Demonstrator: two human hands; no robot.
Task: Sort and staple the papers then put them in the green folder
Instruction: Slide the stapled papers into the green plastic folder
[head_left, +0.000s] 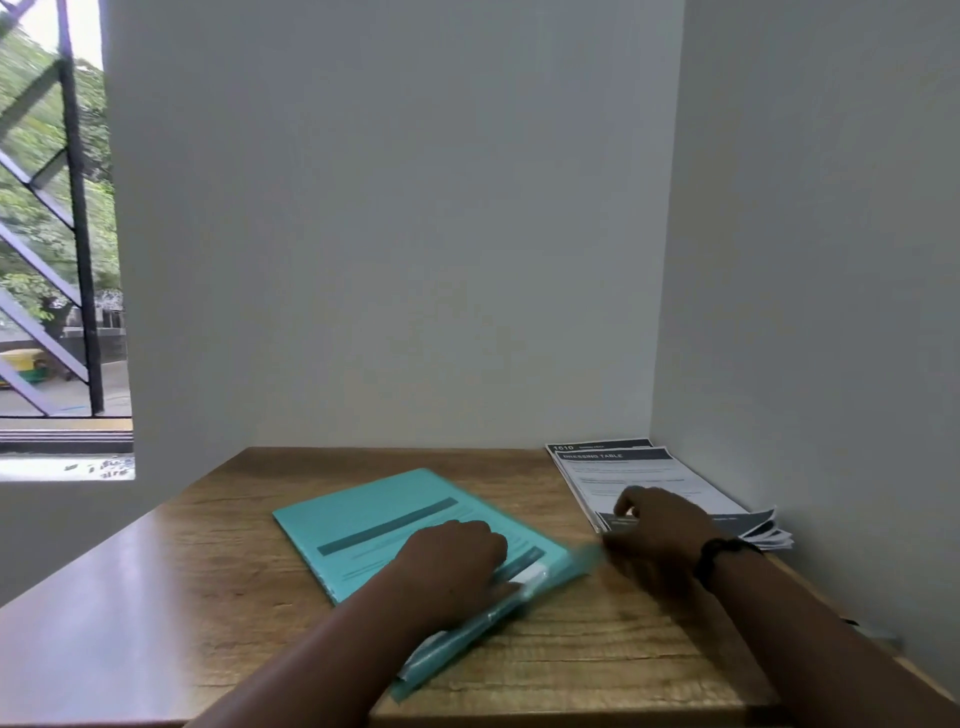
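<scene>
Beneath the left hand (452, 553), curled fingers press the green folder (363, 514); right hand (654, 525), fingers bent, touches the paper stack (649, 475); grip unclear.

A wooden table (218, 597) with a visible grain is set into a corner between two pale walls. A translucent green folder (374, 519) is laid flat on it near the middle, turned at an angle to the table's edges; printed sheets can be made out through its cover (the near right corner is blurred). A stack of papers (654, 478) is placed at the far right corner of the table, close to the walls, its lower edges fanned out. The two are kept apart by a strip of bare wood.
</scene>
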